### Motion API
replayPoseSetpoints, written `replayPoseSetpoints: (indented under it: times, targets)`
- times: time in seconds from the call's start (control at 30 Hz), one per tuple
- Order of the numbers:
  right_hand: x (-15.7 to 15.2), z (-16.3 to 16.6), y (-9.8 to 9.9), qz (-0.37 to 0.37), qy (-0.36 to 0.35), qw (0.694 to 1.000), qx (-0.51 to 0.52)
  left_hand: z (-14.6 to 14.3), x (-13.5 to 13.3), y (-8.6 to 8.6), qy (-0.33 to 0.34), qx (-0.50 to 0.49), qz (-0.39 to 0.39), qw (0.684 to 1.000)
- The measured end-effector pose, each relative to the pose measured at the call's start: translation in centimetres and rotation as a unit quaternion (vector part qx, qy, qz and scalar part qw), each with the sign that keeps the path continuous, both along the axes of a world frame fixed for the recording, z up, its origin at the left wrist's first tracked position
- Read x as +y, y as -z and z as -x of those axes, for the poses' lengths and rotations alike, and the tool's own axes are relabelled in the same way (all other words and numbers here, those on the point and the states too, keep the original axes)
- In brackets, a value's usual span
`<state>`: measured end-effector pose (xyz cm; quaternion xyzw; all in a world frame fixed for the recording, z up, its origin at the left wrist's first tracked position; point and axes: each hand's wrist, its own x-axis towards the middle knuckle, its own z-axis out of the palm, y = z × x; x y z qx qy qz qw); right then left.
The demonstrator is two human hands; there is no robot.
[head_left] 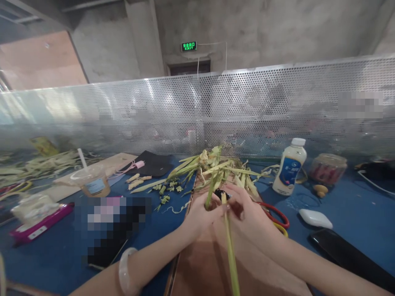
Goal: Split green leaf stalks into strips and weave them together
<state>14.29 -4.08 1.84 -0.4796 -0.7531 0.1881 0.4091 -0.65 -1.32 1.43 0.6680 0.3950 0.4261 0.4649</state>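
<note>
Over the wooden board (212,271), both hands come together on plant strips. My left hand (199,213) is closed with fingertips around a pale green leaf strip (231,259), which hangs down toward me; a darker green strip (210,193) sticks up by its thumb. Close beside it, my right hand (249,213) is curled with its fingertips at the upper end of the pale strip. Some of the fingers are hidden. Between the hands shows a small black thing (221,193) that I cannot make out. Behind them lies a heap of dry leaf strips (216,166).
To the right stand a white bottle (289,166) and a jar (327,168), with red-handled scissors (279,213) by my wrist. On the left are small braided plant pieces (168,187), a drink cup (94,181) and a wipes pack (41,222). A perforated metal screen (262,111) closes the back.
</note>
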Motion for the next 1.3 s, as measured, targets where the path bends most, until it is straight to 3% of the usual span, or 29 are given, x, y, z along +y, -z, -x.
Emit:
replayPoseSetpoints:
  times: [0.23, 0.5, 0.83, 1.03, 1.3]
  targets:
    - [-0.6, 0.5, 0.1, -0.012, -0.001, 1.000, -0.016, 0.1, 0.0, 1.0, 0.011, -0.015, -0.021, 1.000]
    - [1.0, -0.4, 0.7, -0.011, -0.014, 0.999, 0.049, 0.7, 0.4, 0.6, 0.020, 0.008, -0.009, 1.000]
    - [1.5, -0.5, 1.4, 0.104, -0.109, 0.978, 0.147, 0.8, 1.8, 2.1, 0.013, -0.063, 0.047, 0.997]
    - [1.9, -1.0, 1.4, 0.188, -0.228, 0.933, 0.207, 1.1, 2.4, 1.8, -0.009, -0.050, 0.051, 0.997]
    - [2.5, -1.1, 2.0, 0.210, -0.225, 0.912, 0.271, 1.0, 2.1, 1.7, 0.011, -0.016, 0.090, 0.996]
